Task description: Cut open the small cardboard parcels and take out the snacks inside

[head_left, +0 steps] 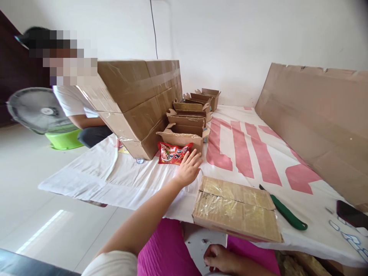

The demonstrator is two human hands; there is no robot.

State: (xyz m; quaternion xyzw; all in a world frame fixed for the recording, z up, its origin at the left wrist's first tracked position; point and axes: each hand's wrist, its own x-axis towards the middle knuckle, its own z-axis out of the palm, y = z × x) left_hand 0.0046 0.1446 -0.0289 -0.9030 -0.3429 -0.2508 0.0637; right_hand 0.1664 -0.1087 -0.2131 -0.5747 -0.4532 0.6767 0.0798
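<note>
My left hand [189, 167] reaches over the table with its fingers stretched out, nearest the right end of a red instant noodle packet [174, 153]. The fingertips overlap the packet's edge and the front of an open cardboard box [184, 132] just behind it. Whether they press on the packet I cannot tell. Below the table edge, near my lap, my right hand [218, 257] hangs with curled fingers and nothing visible in them. Between my hands and the table middle lies a flat taped cardboard box [235, 209]. Right of it is a green-handled knife [289, 212].
Several open boxes [211, 96] stand in a row toward the wall. Left of them rises a stack of taped cartons [132, 103]. A large cardboard sheet [313, 122] leans at right, with a phone [352, 214] near it. Behind the cartons a person [76, 101] sits beside a fan [37, 109].
</note>
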